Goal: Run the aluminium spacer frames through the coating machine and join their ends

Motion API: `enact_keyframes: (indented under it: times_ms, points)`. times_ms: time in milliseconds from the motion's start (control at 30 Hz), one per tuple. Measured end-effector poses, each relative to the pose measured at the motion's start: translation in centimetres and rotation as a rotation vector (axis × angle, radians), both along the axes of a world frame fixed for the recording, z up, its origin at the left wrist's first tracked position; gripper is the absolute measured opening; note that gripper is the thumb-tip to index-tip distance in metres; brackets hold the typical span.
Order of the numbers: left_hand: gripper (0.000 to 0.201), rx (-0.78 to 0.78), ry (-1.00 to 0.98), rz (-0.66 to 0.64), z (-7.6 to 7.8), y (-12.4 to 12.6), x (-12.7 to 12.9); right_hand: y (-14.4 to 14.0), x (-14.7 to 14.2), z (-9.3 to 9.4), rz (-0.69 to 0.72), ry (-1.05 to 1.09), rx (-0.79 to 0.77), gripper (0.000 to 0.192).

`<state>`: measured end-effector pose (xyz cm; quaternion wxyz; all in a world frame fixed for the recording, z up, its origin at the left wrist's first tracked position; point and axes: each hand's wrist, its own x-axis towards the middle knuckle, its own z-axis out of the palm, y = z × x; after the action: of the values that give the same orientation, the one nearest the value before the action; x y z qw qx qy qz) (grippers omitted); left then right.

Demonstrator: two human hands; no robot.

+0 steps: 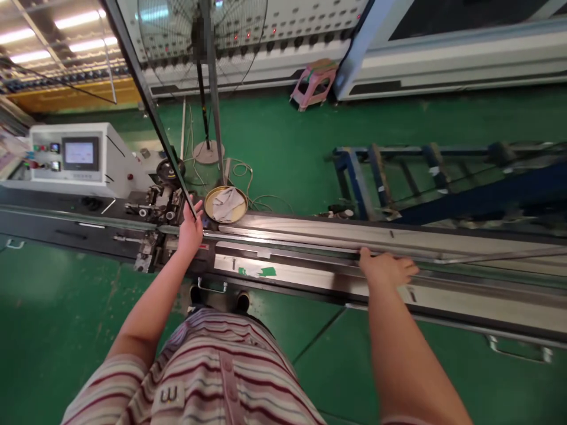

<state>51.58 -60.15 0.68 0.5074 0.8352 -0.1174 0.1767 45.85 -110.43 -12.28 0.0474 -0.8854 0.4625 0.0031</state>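
Note:
My left hand (pixel 189 235) is beside the metal feed mechanism (pixel 163 203), its fingers stretched and apart. A long dark bar (pixel 150 109) slants down from the upper left and crosses in front of those fingers; whether they touch it I cannot tell. My right hand (pixel 387 270) lies over the long metal rail (pixel 305 277), fingers spread and thumb towards the left. Between both hands a thin shiny metal strip (pixel 274 241) runs along the rail's channel. Part of the channel is hidden under my right hand.
A round yellow tray (pixel 244 213) holding a grey cloth (pixel 227 203) stands behind the rail. The control box (pixel 80 156) with a screen is at left. Farther back are a standing fan (pixel 208 150), loose cables, a pink stool (pixel 313 85) and a blue metal frame (pixel 354 180).

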Motion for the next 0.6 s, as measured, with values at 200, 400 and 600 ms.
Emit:
enact_keyframes:
  times_ms: [200,400,600]
  points:
    - [0.066,0.048,-0.023,0.079,0.4,9.5,1.6,8.8,0.2,-0.4,0.114,-0.109,-0.02,0.046]
    - [0.066,0.068,-0.026,0.124,0.8,19.2,2.8,18.0,2.0,-0.2,0.187,-0.155,-0.056,0.047]
    - [0.066,0.149,-0.036,0.196,1.6,28.4,4.4,26.1,3.6,0.1,0.307,-0.236,0.061,0.052]
